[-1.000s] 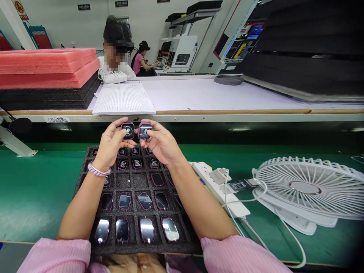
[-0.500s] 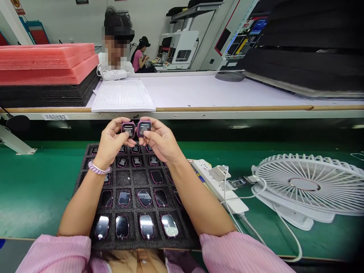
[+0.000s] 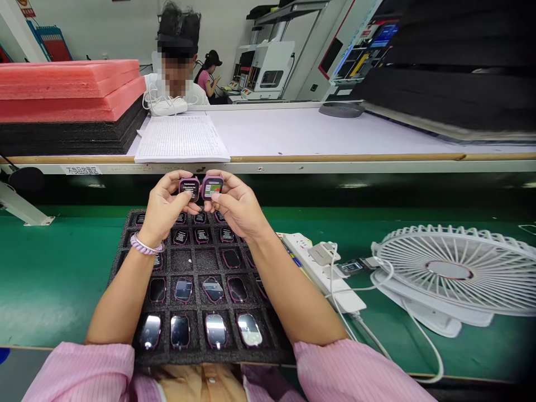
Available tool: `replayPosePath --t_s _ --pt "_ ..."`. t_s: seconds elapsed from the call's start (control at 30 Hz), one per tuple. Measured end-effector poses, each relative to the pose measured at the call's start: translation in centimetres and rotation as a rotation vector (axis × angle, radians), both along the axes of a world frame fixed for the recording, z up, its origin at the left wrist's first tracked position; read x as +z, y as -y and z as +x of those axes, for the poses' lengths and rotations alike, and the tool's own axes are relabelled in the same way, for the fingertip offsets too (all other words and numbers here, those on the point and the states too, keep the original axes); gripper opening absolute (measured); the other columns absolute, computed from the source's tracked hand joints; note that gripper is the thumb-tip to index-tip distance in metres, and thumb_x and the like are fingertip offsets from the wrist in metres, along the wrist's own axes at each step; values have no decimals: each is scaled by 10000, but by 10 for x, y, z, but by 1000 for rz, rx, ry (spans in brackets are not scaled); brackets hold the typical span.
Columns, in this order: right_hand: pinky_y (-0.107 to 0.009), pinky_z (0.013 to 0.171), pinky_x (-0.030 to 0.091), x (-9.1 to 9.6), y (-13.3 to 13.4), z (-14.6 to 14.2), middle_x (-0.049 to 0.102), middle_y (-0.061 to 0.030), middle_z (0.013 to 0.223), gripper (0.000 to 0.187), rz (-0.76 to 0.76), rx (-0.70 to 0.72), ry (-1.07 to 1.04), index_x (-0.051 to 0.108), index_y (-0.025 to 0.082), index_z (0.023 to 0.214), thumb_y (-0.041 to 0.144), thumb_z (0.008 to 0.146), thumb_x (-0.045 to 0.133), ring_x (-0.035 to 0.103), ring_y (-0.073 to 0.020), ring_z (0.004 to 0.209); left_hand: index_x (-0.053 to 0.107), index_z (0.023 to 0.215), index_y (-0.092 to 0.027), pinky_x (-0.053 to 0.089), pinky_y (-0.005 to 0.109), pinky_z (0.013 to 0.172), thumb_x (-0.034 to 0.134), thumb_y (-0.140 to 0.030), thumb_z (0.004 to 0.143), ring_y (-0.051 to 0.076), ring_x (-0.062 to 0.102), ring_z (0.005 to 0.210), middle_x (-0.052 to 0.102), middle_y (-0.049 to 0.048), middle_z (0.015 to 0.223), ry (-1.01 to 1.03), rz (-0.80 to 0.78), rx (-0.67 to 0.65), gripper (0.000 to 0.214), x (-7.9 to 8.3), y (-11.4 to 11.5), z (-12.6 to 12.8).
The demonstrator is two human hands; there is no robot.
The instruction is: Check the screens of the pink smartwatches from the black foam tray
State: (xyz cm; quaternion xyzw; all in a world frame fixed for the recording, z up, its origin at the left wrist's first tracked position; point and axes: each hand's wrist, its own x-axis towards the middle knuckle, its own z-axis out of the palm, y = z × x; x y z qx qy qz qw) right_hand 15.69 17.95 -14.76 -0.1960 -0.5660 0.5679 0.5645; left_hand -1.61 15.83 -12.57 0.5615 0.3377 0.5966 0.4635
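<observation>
We pinch one watch [image 3: 187, 185] in our left hand [image 3: 163, 206], a second watch [image 3: 211, 185] in our right hand [image 3: 237, 207], the tray [image 3: 205, 260] below.

Along the shelf's [image 3: 272, 131] front edge, ruled papers [image 3: 180, 139] are laid beside pink foam [image 3: 69, 89] stacked on black sheets [image 3: 62, 137]. A white fan [image 3: 450, 272] is set back from the green table's [image 3: 50, 279] front edge.
</observation>
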Motion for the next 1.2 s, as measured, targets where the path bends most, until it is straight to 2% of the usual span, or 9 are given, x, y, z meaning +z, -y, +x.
replayPosePath --t_s 0.23,0.4,0.47,0.57,0.67,0.83,1.0,1.2 --pt "-284 636 540 0 1 1 643 16 895 518 10 -10 36 589 218 1272 293 800 789 628 -134 682 602 1125 -176 649 215 566 723 -185 732 114 725 568 711 6 982 33 -19 -24 411 2 0 -1" --pt "-259 627 536 0 0 1 647 5 984 561 14 -17 11 590 232 1255 291 769 864 606 -109 663 613 1155 -183 671 226 625 727 -128 688 120 746 615 712 0 1017 47 -23 -72 484 2 2 -1" --pt "-248 606 530 -1 -2 0 644 6 990 535 7 -26 -10 601 239 1233 336 790 885 583 -98 641 618 1162 -182 670 226 619 748 -164 713 122 747 614 715 5 1026 39 -32 -80 468 2 1 -1" --pt "-238 561 510 -2 -4 0 639 1 938 441 -28 -25 -57 637 232 1167 467 858 847 558 -106 629 628 1153 -175 665 238 579 733 -318 819 130 742 591 716 16 995 36 -65 -85 378 2 1 -1" --pt "-235 541 495 -2 -5 -1 634 2 890 463 -56 -26 -71 663 227 1134 537 846 850 547 -112 618 635 1140 -168 664 247 566 691 -368 851 144 746 587 714 17 963 41 -85 -92 356 3 2 -1" --pt "-239 549 507 -1 -3 -2 640 -1 951 567 -48 -84 -37 658 234 1137 532 740 934 525 -107 632 638 1127 -162 666 246 573 675 -284 793 146 749 585 703 1 948 41 -91 -99 357 5 4 0" --pt "-218 534 484 -3 -3 -3 618 1 943 529 -14 -87 -33 640 226 1145 499 782 913 516 -96 630 629 1161 -163 667 238 588 691 -266 783 133 747 595 716 17 1002 5 -70 -101 397 3 3 -1" --pt "-226 556 495 0 0 -2 628 8 957 490 -32 -54 -28 623 223 1166 360 769 875 542 -89 618 633 1183 -168 666 230 588 702 -258 803 127 744 599 725 20 983 -13 -66 -80 396 2 3 -1"
